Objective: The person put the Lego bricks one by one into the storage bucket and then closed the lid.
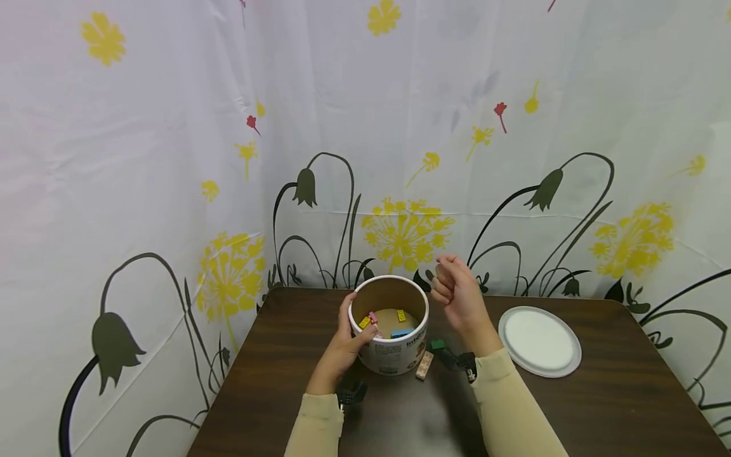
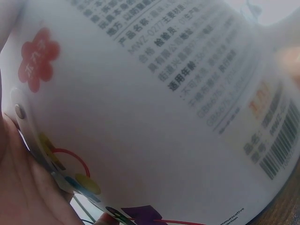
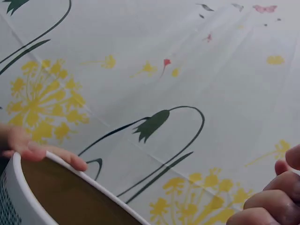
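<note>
A white cardboard bucket point(image 1: 391, 357) with printed sides stands on the table, its top uncovered. My left hand point(image 1: 344, 343) grips its left rim, thumb over the edge and fingers along the outside; the left wrist view shows the printed wall point(image 2: 117, 122) close up. Inside lie a blue block point(image 1: 402, 333), two yellow ones, such as the yellow block point(image 1: 401, 315), and a pink piece point(image 1: 373, 317). Raised beside the bucket's right rim, my right hand point(image 1: 457, 295) has curled fingers, with no object visible in them. In the right wrist view its curled fingers point(image 3: 276, 199) show at the edge.
A round white lid point(image 1: 539, 341) lies on the brown table point(image 1: 622, 381) at the right. Close to the bucket's front right are a speckled beige block point(image 1: 424, 366) and a green block point(image 1: 437, 344). A flower-printed curtain point(image 1: 342, 95) hangs behind the table.
</note>
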Available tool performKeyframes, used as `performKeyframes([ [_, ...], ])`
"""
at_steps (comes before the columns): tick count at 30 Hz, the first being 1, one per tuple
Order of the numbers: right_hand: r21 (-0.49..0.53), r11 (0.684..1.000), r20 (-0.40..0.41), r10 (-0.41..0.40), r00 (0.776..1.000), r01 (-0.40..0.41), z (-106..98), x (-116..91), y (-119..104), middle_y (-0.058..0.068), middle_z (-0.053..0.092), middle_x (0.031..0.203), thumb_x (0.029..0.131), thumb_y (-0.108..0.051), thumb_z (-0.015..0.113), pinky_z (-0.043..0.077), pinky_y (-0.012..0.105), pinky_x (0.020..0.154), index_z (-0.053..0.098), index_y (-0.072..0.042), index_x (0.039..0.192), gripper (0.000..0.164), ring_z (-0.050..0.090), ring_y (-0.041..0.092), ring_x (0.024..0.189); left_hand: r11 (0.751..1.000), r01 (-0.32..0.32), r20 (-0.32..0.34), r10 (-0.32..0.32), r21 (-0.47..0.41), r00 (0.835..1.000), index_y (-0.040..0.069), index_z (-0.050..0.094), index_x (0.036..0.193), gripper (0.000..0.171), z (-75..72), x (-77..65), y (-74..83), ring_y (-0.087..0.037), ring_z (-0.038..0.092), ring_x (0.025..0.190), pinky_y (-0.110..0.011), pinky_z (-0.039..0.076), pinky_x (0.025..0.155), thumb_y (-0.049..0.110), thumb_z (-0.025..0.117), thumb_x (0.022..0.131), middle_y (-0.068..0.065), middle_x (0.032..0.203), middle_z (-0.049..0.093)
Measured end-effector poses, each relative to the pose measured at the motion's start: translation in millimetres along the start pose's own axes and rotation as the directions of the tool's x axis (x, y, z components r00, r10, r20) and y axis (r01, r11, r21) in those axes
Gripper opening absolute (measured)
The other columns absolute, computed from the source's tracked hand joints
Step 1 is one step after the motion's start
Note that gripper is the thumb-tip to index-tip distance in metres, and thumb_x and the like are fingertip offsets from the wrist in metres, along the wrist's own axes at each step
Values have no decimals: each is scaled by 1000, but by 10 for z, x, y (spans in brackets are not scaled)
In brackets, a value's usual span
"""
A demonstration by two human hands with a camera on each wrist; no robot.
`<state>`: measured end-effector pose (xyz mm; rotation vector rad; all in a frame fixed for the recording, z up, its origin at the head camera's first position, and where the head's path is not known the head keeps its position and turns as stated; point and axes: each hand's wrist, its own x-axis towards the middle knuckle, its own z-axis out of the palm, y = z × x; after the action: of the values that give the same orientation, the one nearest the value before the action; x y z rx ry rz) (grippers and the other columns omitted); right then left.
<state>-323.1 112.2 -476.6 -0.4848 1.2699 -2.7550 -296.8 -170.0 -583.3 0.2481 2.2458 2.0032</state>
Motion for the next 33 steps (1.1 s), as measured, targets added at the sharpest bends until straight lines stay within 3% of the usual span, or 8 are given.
performKeyframes([
  [4,-148,989,-37,4,999,-9,-46,-163,-77,-3,25,65,119,-21,39,10,34,54,52,-13,111,17,10,17,52,1000,2,7,-2,4,1000,48,15,167,94,-3,0,-3,-49,29,159,-76,22,126,43,76,96,-16,176,18],
  [13,-232,970,-161,30,986,-68,-230,-505,-42,-7,31,64,117,-18,46,11,34,56,57,-14,109,14,19,10,51,1000,-4,0,4,-1,1000,46,16,167,93,2,-4,-4,-49,28,159,-76,20,127,42,76,96,-17,176,19],
  [17,-326,933,-272,62,960,-153,-377,-620,43,-9,32,64,115,-20,52,17,29,54,58,-17,107,11,24,8,51,1000,-3,-4,3,-5,1000,47,16,167,93,5,-6,6,-48,28,160,-75,20,128,40,75,96,-16,176,19],
  [21,-407,872,-379,111,919,-273,-697,-762,319,-9,35,64,112,-23,59,27,24,51,60,-17,110,6,28,6,50,1000,-8,1,8,-12,1000,46,16,168,93,8,-9,27,-48,29,160,-74,20,128,37,75,97,-18,176,22],
  [24,-405,857,-381,159,911,-319,-973,-874,562,-8,36,63,113,-21,58,30,24,49,57,-11,119,12,29,6,49,1000,-12,11,12,-10,1000,45,14,168,93,8,-5,36,-48,29,159,-74,20,127,37,75,98,-18,175,22],
  [30,-367,874,-315,205,927,-318,-1285,-963,770,-9,34,58,114,-19,57,28,23,48,51,-2,136,28,26,4,47,1000,-7,0,7,-24,1000,47,15,167,92,6,-4,29,-47,31,159,-72,22,128,38,74,98,-19,175,23],
  [33,-411,826,-311,270,911,-385,-1330,-938,755,-10,32,56,112,-20,60,28,22,46,51,-3,146,39,24,5,46,999,-13,10,13,-29,1000,46,15,168,92,16,-3,32,-47,32,158,-72,22,128,37,74,98,-19,175,24],
])
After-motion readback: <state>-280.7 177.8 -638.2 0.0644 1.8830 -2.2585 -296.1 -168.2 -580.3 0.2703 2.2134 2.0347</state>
